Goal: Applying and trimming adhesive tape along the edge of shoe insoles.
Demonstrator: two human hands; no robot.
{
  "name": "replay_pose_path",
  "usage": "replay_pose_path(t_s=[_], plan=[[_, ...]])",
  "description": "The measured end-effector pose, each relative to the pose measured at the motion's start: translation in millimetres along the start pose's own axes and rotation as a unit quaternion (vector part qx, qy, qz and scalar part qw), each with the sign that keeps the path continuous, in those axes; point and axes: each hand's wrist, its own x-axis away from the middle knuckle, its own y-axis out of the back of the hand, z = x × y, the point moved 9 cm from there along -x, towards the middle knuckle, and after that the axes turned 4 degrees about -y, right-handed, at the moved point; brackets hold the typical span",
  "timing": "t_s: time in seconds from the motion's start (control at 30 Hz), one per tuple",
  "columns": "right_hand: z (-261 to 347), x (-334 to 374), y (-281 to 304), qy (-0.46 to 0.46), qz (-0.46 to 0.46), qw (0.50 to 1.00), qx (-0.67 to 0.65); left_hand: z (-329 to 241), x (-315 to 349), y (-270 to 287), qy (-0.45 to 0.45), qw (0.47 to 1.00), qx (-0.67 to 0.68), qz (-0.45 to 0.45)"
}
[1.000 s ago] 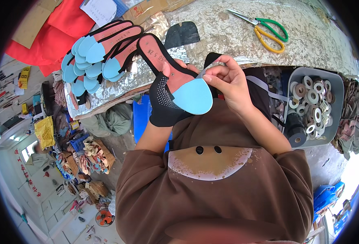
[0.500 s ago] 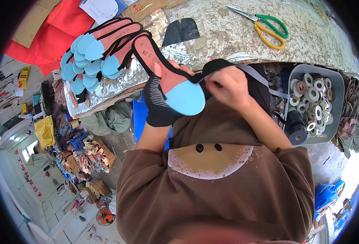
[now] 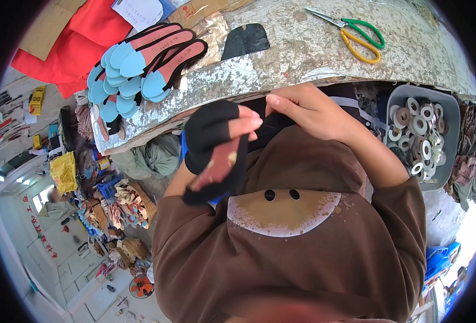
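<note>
My left hand (image 3: pixel 211 126), in a black fingerless glove, grips a shoe insole (image 3: pixel 217 168). The insole is turned so that its heel end points down toward my chest; its pinkish surface shows below the glove, bordered in black. Much of it is hidden by the hand, and it is slightly blurred. Close by on the right, my bare right hand (image 3: pixel 310 110) is closed in a pinch on a black strip (image 3: pixel 277 120), thumb on top. A small gap separates the two hands, just off the bench's near edge.
Finished-looking pink and blue insoles (image 3: pixel 132 78) lie piled on the worn bench (image 3: pixel 308 54) at left. Scissors (image 3: pixel 351 35) with green and yellow handles and a black flat piece (image 3: pixel 246 41) lie farther back. A grey bin (image 3: pixel 449 161) of tape rolls (image 3: pixel 421 126) stands at right.
My left hand has turned the insole over, swinging its heel end from pointing away to pointing down toward me. My right hand has moved slightly and now pinches the strip with its thumb uppermost.
</note>
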Motion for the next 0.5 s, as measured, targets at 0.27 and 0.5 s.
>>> replay_pose_path(t_s=[0.27,0.5], plan=[[-10,10,-15,-0.121,0.118,0.977,-0.133,-56,13,-23,-0.237,0.944,-0.214,0.083],[2,11,-5,-0.034,0.077,0.987,-0.139,-70,16,-38,-0.308,0.909,-0.264,0.1]])
